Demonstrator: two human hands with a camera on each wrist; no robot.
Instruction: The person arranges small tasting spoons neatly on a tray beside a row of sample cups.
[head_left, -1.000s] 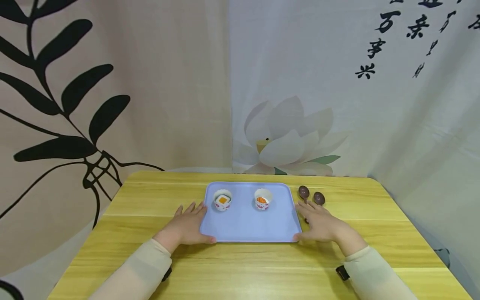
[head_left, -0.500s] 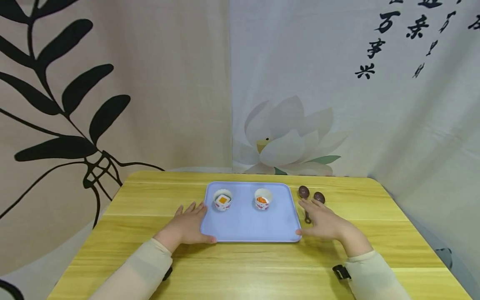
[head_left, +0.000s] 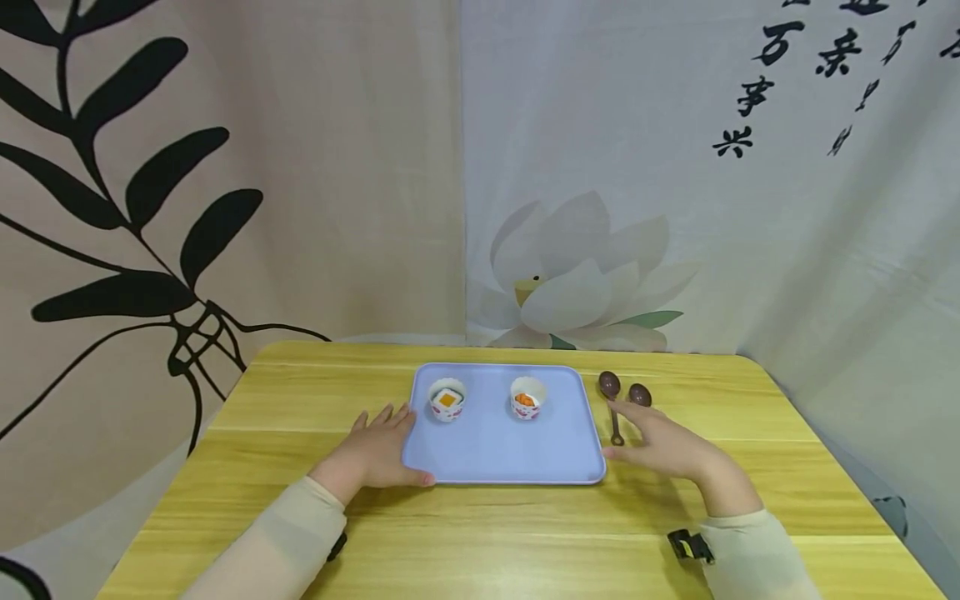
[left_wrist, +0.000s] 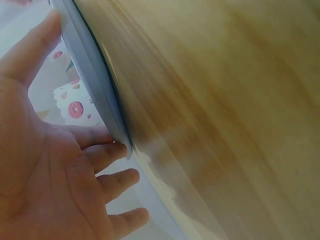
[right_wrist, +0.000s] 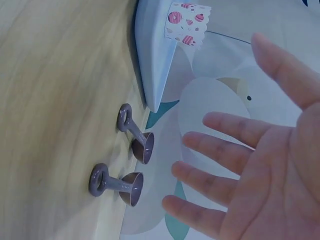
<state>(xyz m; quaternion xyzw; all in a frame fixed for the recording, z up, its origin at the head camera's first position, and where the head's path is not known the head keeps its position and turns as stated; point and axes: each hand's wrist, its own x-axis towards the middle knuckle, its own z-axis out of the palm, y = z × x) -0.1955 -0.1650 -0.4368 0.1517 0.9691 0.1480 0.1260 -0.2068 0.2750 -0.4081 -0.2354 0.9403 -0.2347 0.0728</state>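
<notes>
A light blue tray [head_left: 487, 457] lies on the table with two small patterned paper cups on it. The left cup [head_left: 447, 411] holds a white and orange piece; orange pieces fill the right cup [head_left: 525, 412]. My left hand [head_left: 375, 454] rests against the tray's left side, thumb at the near corner, fingers spread. In the left wrist view, the fingertips [left_wrist: 120, 150] touch the rim. Just off the tray's right edge, my right hand [head_left: 671, 447] hovers with extended fingers and holds nothing. Near it lie two brown spoons, the left spoon [head_left: 610, 386] and the right spoon [head_left: 640, 395], the latter partly hidden.
The wooden table [head_left: 480, 542] extends in front of the tray and to both sides. Behind it hangs a pale curtain [head_left: 360, 208] with leaf, lotus and writing prints.
My right hand has left the tray's right edge and moved rightward, uncovering more of the left spoon's handle. My left hand and the tray stay about where they were.
</notes>
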